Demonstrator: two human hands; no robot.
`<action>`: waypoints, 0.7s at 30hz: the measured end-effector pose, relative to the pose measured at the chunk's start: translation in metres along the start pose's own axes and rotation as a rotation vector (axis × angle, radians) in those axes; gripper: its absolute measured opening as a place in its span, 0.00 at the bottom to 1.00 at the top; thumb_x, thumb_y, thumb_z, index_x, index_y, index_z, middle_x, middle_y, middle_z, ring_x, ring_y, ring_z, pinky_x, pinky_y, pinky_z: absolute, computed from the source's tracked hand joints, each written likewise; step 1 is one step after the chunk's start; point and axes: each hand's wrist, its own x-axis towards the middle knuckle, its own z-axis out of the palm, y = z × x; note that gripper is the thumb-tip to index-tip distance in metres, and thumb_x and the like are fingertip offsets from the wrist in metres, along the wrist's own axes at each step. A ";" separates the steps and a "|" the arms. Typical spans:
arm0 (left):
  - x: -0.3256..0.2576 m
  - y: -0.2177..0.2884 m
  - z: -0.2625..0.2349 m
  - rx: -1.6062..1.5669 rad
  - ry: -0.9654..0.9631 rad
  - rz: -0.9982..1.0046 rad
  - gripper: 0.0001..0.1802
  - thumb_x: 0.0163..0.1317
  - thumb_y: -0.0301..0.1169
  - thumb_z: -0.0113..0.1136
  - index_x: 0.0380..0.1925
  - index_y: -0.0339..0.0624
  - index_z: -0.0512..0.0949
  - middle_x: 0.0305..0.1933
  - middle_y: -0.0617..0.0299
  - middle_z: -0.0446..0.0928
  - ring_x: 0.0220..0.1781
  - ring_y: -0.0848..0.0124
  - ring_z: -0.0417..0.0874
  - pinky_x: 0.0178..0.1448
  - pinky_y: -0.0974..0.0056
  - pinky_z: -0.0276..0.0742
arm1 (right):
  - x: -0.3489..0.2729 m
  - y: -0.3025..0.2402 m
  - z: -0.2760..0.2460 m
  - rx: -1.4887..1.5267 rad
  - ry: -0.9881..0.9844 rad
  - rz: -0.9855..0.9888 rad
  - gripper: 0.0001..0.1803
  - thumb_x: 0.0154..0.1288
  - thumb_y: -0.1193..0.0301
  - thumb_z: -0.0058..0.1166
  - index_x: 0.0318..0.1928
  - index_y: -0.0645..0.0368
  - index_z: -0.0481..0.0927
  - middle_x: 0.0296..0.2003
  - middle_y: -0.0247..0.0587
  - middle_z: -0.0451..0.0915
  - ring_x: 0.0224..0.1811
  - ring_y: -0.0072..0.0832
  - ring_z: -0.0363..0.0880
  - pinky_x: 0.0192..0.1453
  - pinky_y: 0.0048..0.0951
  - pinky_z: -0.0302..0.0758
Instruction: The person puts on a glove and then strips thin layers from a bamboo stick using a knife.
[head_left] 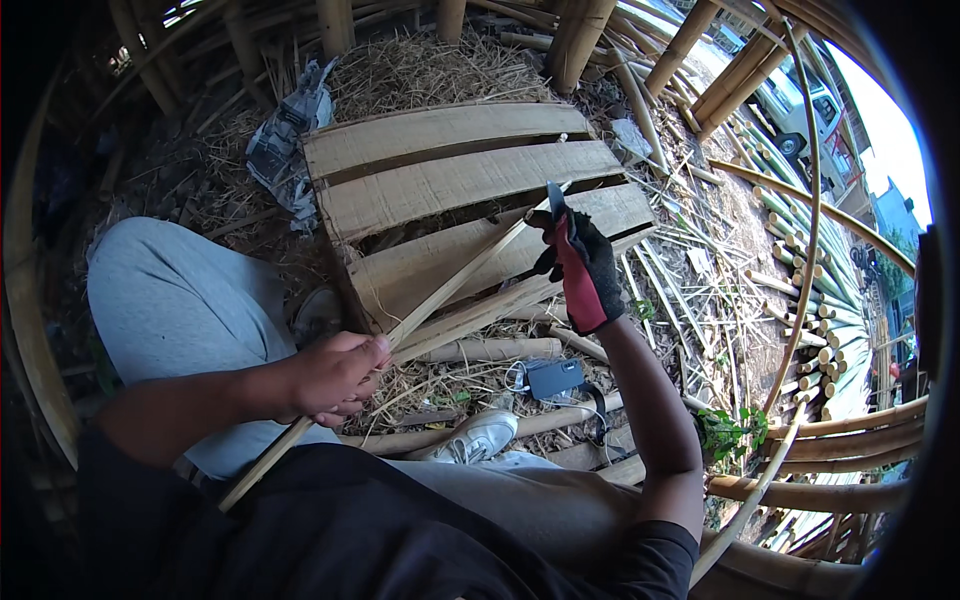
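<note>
Crossing the worktop [415, 196]'s near edge, the strip [462, 262] looks split, not fully trimmed; left hand [338, 380] has its grip closed round it, right hand [588, 262] round a knife [556, 200].

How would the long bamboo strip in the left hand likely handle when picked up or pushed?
Probably fairly stiff: the bamboo strip runs straight from the left hand toward the gloved right hand. Likely light for its length, since it looks slender. Perhaps not very apt to roll, as its upper face looks flat.
</note>
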 end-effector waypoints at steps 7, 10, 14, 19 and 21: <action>0.001 -0.004 0.002 0.027 -0.144 -0.005 0.22 0.79 0.53 0.33 0.42 0.46 0.63 0.20 0.72 0.57 0.15 0.84 0.56 0.15 0.76 0.55 | 0.004 0.023 0.003 -0.637 -0.082 -0.277 0.14 0.75 0.58 0.50 0.44 0.54 0.81 0.32 0.49 0.84 0.36 0.48 0.84 0.40 0.43 0.78; -0.002 -0.002 0.002 -0.005 -0.192 -0.035 0.24 0.79 0.54 0.32 0.42 0.45 0.65 0.20 0.72 0.60 0.15 0.83 0.58 0.16 0.75 0.58 | 0.010 0.015 -0.003 -0.481 -0.016 -0.189 0.15 0.75 0.56 0.49 0.42 0.54 0.81 0.30 0.52 0.83 0.37 0.54 0.82 0.40 0.46 0.77; -0.003 0.001 -0.005 0.117 -0.237 -0.004 0.28 0.78 0.58 0.31 0.43 0.43 0.68 0.21 0.70 0.65 0.17 0.80 0.66 0.24 0.70 0.69 | 0.020 -0.003 -0.022 -0.486 0.078 -0.118 0.18 0.75 0.55 0.47 0.40 0.55 0.80 0.29 0.50 0.83 0.35 0.52 0.83 0.39 0.44 0.77; -0.004 -0.005 -0.005 0.153 -0.251 0.038 0.31 0.77 0.60 0.34 0.46 0.41 0.69 0.23 0.70 0.67 0.21 0.79 0.72 0.29 0.68 0.74 | 0.025 -0.024 -0.045 -0.058 0.208 -0.076 0.23 0.78 0.51 0.47 0.36 0.58 0.80 0.20 0.28 0.78 0.25 0.16 0.75 0.32 0.23 0.71; -0.005 -0.008 -0.004 0.171 -0.342 0.182 0.29 0.78 0.57 0.37 0.48 0.39 0.69 0.22 0.73 0.63 0.19 0.81 0.67 0.26 0.71 0.69 | 0.025 -0.027 -0.048 -0.073 0.230 -0.056 0.23 0.78 0.51 0.47 0.36 0.58 0.80 0.21 0.29 0.78 0.24 0.15 0.74 0.31 0.22 0.70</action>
